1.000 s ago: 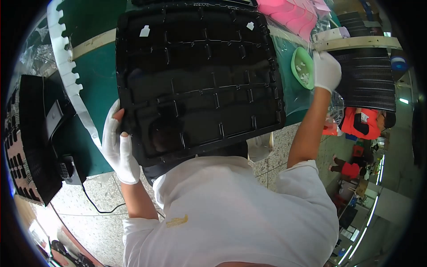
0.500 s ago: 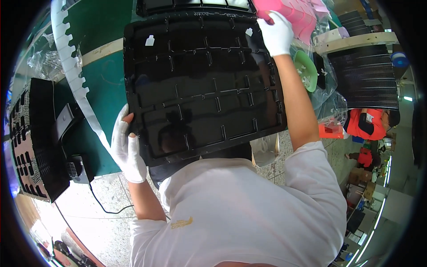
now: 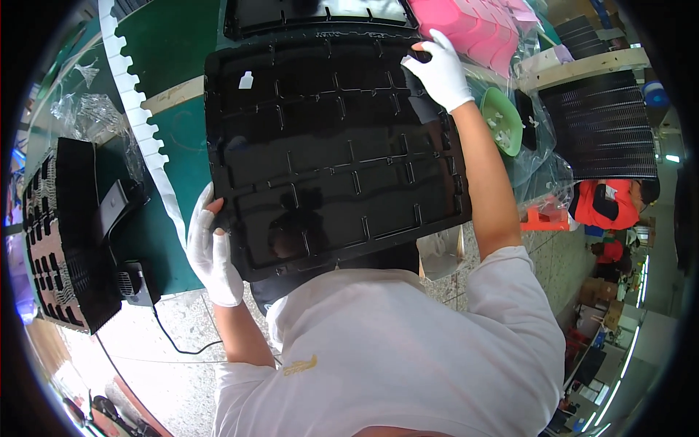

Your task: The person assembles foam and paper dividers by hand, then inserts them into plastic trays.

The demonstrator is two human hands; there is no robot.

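Observation:
A large black plastic tray (image 3: 320, 131) with a glossy face and moulded ridges lies tilted in front of me. A small white tag-shaped piece (image 3: 246, 80) shows near its far left corner. My left hand (image 3: 211, 255), in a white glove with bare fingertips, grips the tray's near left edge. At the far right corner, my right hand (image 3: 438, 73), gloved likewise, has its thumb on the tray's face and its fingers at the far edge. That thumb largely covers the place of a second white piece.
Another black tray (image 3: 320, 16) lies beyond. Pink moulded trays (image 3: 466, 33) and a green bowl (image 3: 502, 120) of small white pieces stand on the right. A notched white strip (image 3: 138, 109) runs along the left, near slotted black trays (image 3: 69, 240). People in red are far right.
My right hand has shifted inward over the tray's far right corner, its thumb now over the white piece there. The tray appears slightly lower in view; my left hand keeps its grip.

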